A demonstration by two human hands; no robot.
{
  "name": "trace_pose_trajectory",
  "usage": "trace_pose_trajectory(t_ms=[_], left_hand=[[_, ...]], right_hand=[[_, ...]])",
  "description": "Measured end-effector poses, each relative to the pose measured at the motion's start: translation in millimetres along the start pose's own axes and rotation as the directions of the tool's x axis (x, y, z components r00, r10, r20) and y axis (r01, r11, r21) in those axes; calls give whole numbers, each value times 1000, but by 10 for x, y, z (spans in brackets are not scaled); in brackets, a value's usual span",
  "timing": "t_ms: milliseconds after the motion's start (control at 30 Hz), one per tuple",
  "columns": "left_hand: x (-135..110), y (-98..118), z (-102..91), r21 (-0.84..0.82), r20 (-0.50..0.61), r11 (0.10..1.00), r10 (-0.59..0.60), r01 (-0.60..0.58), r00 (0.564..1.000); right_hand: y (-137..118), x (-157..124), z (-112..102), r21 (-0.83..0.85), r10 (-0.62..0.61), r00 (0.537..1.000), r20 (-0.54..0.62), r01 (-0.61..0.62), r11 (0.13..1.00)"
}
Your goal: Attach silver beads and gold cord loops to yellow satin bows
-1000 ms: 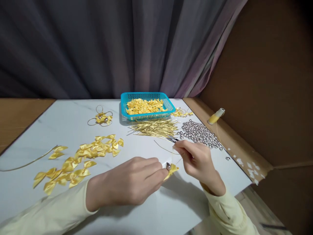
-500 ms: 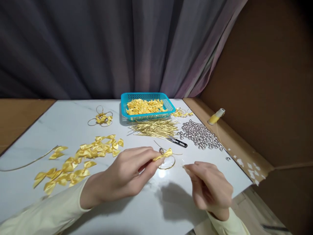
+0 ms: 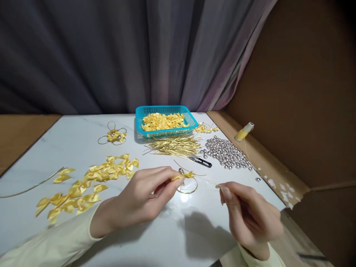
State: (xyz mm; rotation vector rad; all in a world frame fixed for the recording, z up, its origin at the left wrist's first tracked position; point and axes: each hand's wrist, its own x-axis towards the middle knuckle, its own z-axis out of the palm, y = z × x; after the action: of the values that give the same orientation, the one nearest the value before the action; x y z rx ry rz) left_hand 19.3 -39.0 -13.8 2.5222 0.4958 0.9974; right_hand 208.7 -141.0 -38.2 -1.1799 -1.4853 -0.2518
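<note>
My left hand (image 3: 151,193) is closed in a pinch on a yellow satin bow (image 3: 187,175) over the middle of the table. At the bow sits a shiny silver bead (image 3: 181,171), and a loop of gold wire (image 3: 188,193) hangs below it. To the right, my right hand (image 3: 251,213) pinches a thin pale thread (image 3: 209,182) between thumb and forefinger. The thread runs taut from the bow to those fingertips and is hard to make out. Behind the bow lie thread snips (image 3: 200,161) with black handles.
A blue basket (image 3: 166,134) of yellow bows stands at the back. Gold wires (image 3: 175,145) lie before it, with a heap of silver beads (image 3: 226,152) to their right. Loose bows (image 3: 73,190) and a finished-looking ornament (image 3: 115,136) are at left. A thread spool (image 3: 244,132) stands at right.
My right hand has moved right, away from the bow, drawing the thread along. My left hand stays nearly in place, with the bow tilted flatter. The whole view has shifted slightly.
</note>
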Motion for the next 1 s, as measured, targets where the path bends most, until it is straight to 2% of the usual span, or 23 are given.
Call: trace_pose_trajectory(t_ms=[133, 267, 400, 500, 600, 667, 700, 733, 767, 800, 833, 867, 900, 933, 1000], left_hand=[[23, 14, -6, -7, -12, 999, -52, 52, 999], [36, 26, -17, -45, 2, 990, -133, 133, 991], [29, 48, -19, -107, 38, 951, -287, 289, 957], [39, 84, -11, -181, 47, 915, -357, 360, 933], [56, 118, -6, -299, 79, 866, -397, 402, 914], [62, 131, -6, -390, 120, 806, -434, 444, 893], [63, 133, -5, -437, 148, 768, -453, 469, 879], [63, 133, -4, -481, 174, 724, -474, 494, 863], [62, 132, -1, -525, 199, 677, -491, 515, 848], [60, 129, 4, -564, 218, 632, -507, 532, 834], [58, 127, 10, -597, 231, 592, -521, 542, 822], [55, 125, 18, -621, 234, 561, -534, 548, 812], [53, 125, 26, -639, 227, 542, -545, 546, 807], [51, 126, 35, -650, 218, 534, -551, 541, 805], [50, 132, 51, -651, 193, 540, -563, 534, 804]], right_hand=[[-38, 5, -16, 29, -111, 992, 54, 110, 994], [-62, -82, 3, 47, -132, 987, 89, 128, 991], [-117, -203, 52, 41, -63, 972, 227, 55, 998], [-181, -292, 132, 46, 7, 945, 326, -23, 999], [-235, -357, 251, 115, 65, 931, 359, -113, 987], [-250, -376, 330, 196, 144, 918, 369, -228, 954], [-249, -380, 365, 266, 223, 890, 399, -344, 901], [-242, -380, 396, 348, 318, 827, 464, -501, 792], [-230, -380, 424, 429, 402, 728, 556, -665, 612], [-216, -381, 450, 488, 441, 613, 656, -790, 371], [-200, -384, 476, 518, 431, 512, 743, -848, 112], [-185, -391, 502, 525, 397, 445, 803, -843, -115], [-174, -401, 528, 524, 362, 416, 834, -802, -286], [-168, -414, 555, 523, 330, 414, 849, -752, -401], [-174, -443, 608, 511, 282, 427, 859, -684, -520]])
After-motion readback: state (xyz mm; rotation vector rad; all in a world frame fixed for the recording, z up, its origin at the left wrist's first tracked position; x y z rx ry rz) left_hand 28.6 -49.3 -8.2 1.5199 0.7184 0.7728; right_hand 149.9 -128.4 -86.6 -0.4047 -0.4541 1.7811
